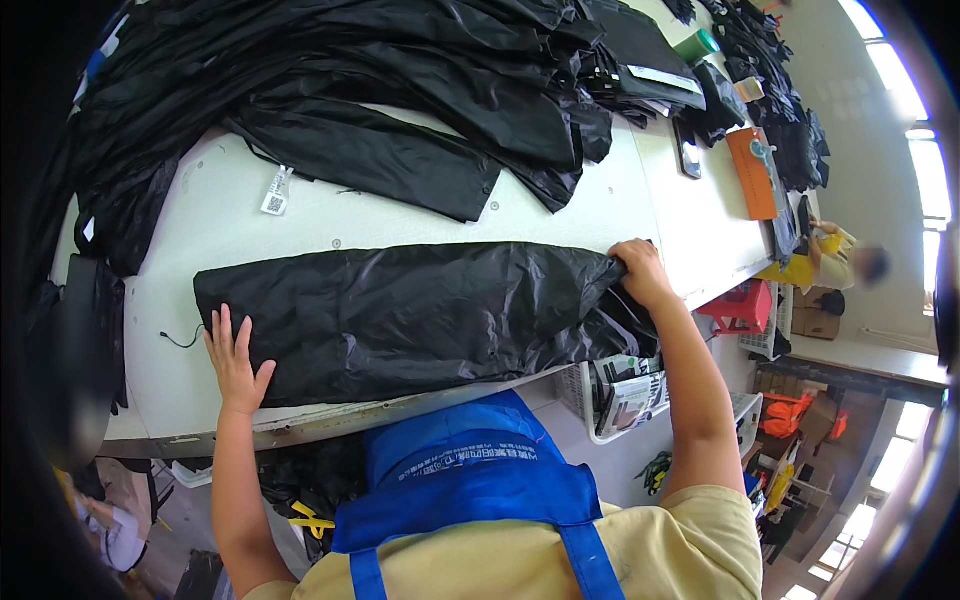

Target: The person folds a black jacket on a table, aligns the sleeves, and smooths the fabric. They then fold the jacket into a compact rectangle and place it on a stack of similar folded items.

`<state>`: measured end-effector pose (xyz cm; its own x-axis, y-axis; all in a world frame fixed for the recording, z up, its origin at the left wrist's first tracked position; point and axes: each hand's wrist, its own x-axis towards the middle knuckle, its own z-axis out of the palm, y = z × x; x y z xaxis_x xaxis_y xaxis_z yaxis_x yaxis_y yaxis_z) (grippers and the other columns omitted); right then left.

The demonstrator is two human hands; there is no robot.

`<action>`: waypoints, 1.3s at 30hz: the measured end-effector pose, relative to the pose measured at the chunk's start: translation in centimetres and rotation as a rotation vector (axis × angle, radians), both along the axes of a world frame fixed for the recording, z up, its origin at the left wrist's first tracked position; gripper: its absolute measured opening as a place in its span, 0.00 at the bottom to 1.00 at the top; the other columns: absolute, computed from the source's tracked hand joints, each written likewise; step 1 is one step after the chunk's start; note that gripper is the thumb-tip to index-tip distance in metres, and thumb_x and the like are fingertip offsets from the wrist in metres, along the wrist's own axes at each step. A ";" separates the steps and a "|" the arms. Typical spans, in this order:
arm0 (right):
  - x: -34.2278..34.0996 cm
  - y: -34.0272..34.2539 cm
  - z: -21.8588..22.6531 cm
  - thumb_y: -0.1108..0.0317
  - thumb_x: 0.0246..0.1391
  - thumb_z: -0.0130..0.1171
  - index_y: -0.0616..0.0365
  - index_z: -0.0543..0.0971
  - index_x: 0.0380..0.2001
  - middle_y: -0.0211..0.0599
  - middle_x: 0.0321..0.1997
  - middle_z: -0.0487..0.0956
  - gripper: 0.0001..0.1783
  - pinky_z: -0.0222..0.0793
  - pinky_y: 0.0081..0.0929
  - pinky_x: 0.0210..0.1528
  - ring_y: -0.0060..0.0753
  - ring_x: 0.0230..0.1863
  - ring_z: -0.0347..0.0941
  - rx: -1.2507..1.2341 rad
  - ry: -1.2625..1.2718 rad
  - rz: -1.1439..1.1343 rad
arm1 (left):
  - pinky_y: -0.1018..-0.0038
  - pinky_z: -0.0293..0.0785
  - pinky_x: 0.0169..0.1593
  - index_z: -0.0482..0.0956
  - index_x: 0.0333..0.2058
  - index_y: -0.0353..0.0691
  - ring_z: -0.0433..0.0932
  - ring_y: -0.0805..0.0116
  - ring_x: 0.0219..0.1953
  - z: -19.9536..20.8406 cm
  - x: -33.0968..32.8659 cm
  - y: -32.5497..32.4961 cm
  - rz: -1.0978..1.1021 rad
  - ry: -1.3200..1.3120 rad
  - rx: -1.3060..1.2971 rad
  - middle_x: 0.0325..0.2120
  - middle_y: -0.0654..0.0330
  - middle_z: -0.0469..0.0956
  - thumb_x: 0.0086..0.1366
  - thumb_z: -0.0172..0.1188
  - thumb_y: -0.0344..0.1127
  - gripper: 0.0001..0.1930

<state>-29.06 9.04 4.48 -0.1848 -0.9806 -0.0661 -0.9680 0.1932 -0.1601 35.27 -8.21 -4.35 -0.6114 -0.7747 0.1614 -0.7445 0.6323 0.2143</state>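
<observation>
A long, folded black garment (400, 320) of thin, shiny fabric lies across the front of the white table. My left hand (237, 368) rests flat at its left end, fingers spread. At the other end, the fingers of my right hand (643, 270) are curled round the bunched upper corner of the fabric; part of that grip is hidden. A dark cord (182, 343) sticks out beside my left fingertips. Just behind lies another black garment (380, 150) with a white tag (276, 192) on the table.
A large heap of black garments (330, 50) covers the table's far side. To the right are a phone (688, 150), an orange box (752, 173) and a green cylinder (697, 46). White baskets (580, 400) stand below the table's edge. Another person (835, 260) is at the far right.
</observation>
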 end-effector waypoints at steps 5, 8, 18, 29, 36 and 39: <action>-2.6 -5.8 -4.5 0.82 0.42 0.52 0.52 0.71 0.36 0.41 0.37 0.73 0.16 0.68 0.40 0.45 0.51 0.46 0.70 -0.079 0.197 -0.130 | 0.41 0.37 0.67 0.57 0.65 0.49 0.46 0.41 0.69 -0.3 -1.7 -0.2 0.047 -0.007 0.007 0.69 0.46 0.47 0.61 0.55 0.57 0.38; -0.7 -8.7 -2.8 0.72 0.41 0.63 0.53 0.70 0.50 0.49 0.61 0.64 0.28 0.57 0.51 0.62 0.60 0.65 0.55 0.238 0.277 -0.113 | 0.41 0.38 0.67 0.56 0.65 0.50 0.46 0.42 0.70 -0.5 -2.1 -0.3 0.054 -0.021 -0.015 0.69 0.47 0.47 0.59 0.57 0.57 0.39; 23.0 -6.1 -7.0 0.39 0.53 0.55 0.41 0.62 0.66 0.39 0.74 0.49 0.40 0.32 0.78 0.63 0.68 0.73 0.37 0.080 0.090 -0.075 | 0.38 0.38 0.66 0.55 0.66 0.56 0.46 0.40 0.69 -0.6 -1.1 0.5 0.068 -0.020 0.024 0.70 0.49 0.45 0.61 0.50 0.65 0.38; 36.6 -13.1 -8.0 0.43 0.54 0.55 0.52 0.58 0.68 0.43 0.73 0.54 0.43 0.34 0.55 0.71 0.48 0.74 0.45 -0.035 -0.075 0.175 | 0.42 0.40 0.66 0.59 0.66 0.55 0.48 0.42 0.69 -0.3 -0.2 0.1 0.059 -0.038 0.051 0.69 0.50 0.48 0.67 0.39 0.64 0.33; 36.4 -12.2 -9.0 0.48 0.56 0.55 0.53 0.61 0.67 0.39 0.72 0.57 0.39 0.38 0.53 0.71 0.45 0.73 0.48 -0.080 -0.064 0.168 | 0.50 0.45 0.68 0.59 0.66 0.47 0.53 0.50 0.68 -0.5 0.7 0.4 0.101 0.033 0.067 0.68 0.53 0.54 0.72 0.36 0.55 0.29; 35.4 -11.8 -9.3 0.54 0.58 0.53 0.63 0.54 0.67 0.48 0.73 0.52 0.40 0.34 0.52 0.72 0.52 0.74 0.44 -0.170 -0.337 0.114 | 0.52 0.47 0.68 0.60 0.65 0.44 0.54 0.50 0.68 -0.4 0.7 0.5 0.195 0.132 0.127 0.67 0.53 0.56 0.72 0.39 0.53 0.29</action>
